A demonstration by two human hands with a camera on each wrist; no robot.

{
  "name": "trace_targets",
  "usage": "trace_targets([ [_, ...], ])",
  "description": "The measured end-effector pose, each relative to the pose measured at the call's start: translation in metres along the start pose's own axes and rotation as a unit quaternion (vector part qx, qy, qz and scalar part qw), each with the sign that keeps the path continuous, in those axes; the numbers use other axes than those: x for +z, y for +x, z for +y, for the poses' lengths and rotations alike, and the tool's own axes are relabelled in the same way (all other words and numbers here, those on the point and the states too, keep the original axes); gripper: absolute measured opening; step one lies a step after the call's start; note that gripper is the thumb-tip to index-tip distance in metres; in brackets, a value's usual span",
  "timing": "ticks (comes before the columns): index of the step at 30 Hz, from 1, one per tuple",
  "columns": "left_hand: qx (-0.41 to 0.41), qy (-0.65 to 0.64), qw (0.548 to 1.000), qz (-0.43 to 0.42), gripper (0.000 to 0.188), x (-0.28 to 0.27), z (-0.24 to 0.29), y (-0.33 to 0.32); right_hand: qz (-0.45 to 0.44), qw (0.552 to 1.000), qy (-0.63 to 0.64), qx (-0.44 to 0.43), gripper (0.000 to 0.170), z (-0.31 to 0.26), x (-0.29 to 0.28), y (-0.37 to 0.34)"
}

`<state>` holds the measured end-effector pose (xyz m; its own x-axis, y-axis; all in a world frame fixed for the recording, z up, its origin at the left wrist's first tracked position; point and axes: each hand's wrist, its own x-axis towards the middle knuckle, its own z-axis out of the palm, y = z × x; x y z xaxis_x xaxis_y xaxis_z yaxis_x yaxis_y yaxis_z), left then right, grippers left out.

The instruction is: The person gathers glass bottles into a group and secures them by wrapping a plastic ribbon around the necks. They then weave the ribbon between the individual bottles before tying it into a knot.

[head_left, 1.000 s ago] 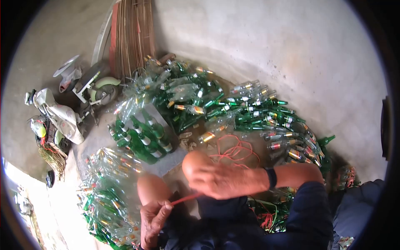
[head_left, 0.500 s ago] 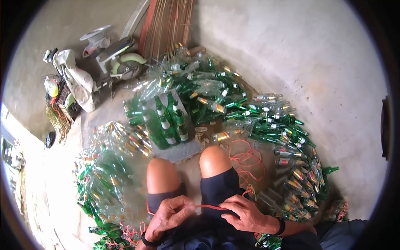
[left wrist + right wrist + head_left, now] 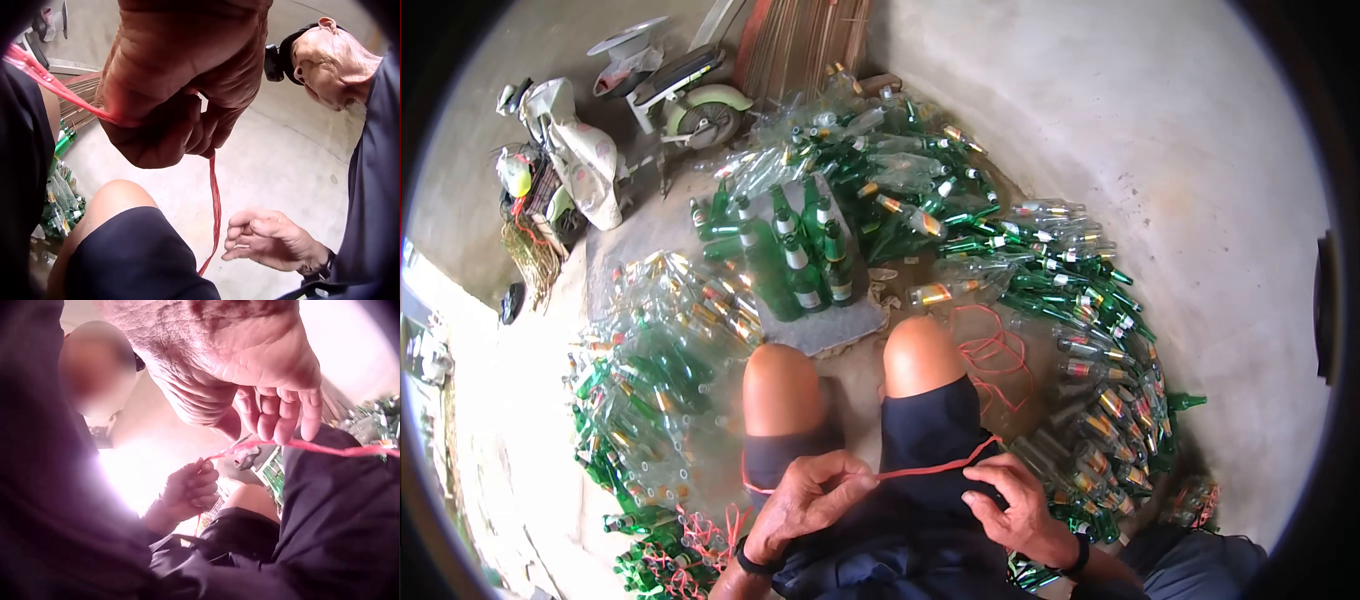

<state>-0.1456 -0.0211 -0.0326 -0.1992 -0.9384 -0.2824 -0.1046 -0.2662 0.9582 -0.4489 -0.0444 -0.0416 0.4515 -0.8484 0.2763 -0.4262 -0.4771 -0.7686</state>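
Observation:
A red plastic string (image 3: 925, 471) stretches across my lap, over the dark shorts. My left hand (image 3: 815, 498) pinches it between thumb and curled fingers, and one end trails off at the left thigh. In the left wrist view the string (image 3: 215, 200) hangs down from the fingertips. Beside it, my right hand (image 3: 1015, 505) has its thumb apart and its fingers loosely bent. From the right wrist, the string (image 3: 337, 450) passes close by those fingertips without being gripped. More loops of red string (image 3: 990, 350) lie on the floor beyond the right knee.
Green bottles (image 3: 800, 270) stand on a grey board (image 3: 825, 335) ahead. Heaps of lying bottles spread on the left (image 3: 650, 400) and right (image 3: 1090, 320). Bottles tangled with red string (image 3: 670, 560) lie at lower left. A scooter (image 3: 700, 110) stands by the wall.
My right hand came back from across the left side to the right, drawing the string along. It held the string half a second ago; its fingers have since loosened from it.

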Motion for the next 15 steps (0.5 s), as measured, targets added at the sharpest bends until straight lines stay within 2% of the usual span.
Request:
trace_targets([
  [2, 0.016, -0.012, 1.0, 0.013, 0.018, 0.001, 0.002, -0.001, -0.002, 0.999, -0.021, -0.043, 0.033, -0.007, -0.014, 0.021],
  [5, 0.094, 0.002, 0.993, 0.074, 0.016, 0.0, 0.021, -0.007, 0.019, 0.995, -0.047, -0.083, 0.032, -0.021, -0.038, 0.049],
  [6, 0.07, -0.011, 0.993, 0.099, 0.017, -0.001, 0.031, -0.012, 0.033, 0.993, -0.058, -0.096, 0.031, -0.027, -0.047, 0.058],
  [9, 0.197, 0.097, 0.956, 0.195, 0.021, -0.008, 0.053, -0.016, 0.078, 0.977, -0.099, -0.17, 0.032, -0.043, -0.077, 0.078],
  [10, 0.245, 0.164, 0.936, 0.192, 0.017, -0.017, 0.062, -0.019, 0.094, 0.974, -0.1, -0.18, 0.028, -0.053, -0.086, 0.084],
  [11, 0.258, 0.172, 0.925, 0.22, 0.02, -0.021, 0.069, -0.024, 0.123, 0.966, -0.094, -0.206, 0.026, -0.058, -0.091, 0.087],
  [12, 0.27, 0.181, 0.913, 0.246, 0.023, -0.022, 0.075, -0.028, 0.116, 0.96, -0.134, -0.218, 0.026, -0.069, -0.102, 0.089],
  [14, 0.335, 0.116, 0.884, 0.304, 0.043, -0.018, 0.082, -0.03, 0.211, 0.947, -0.029, -0.24, 0.022, -0.083, -0.09, 0.096],
  [15, 0.34, 0.133, 0.862, 0.353, 0.049, -0.013, 0.092, -0.032, 0.203, 0.951, -0.026, -0.233, 0.022, -0.087, -0.093, 0.096],
])
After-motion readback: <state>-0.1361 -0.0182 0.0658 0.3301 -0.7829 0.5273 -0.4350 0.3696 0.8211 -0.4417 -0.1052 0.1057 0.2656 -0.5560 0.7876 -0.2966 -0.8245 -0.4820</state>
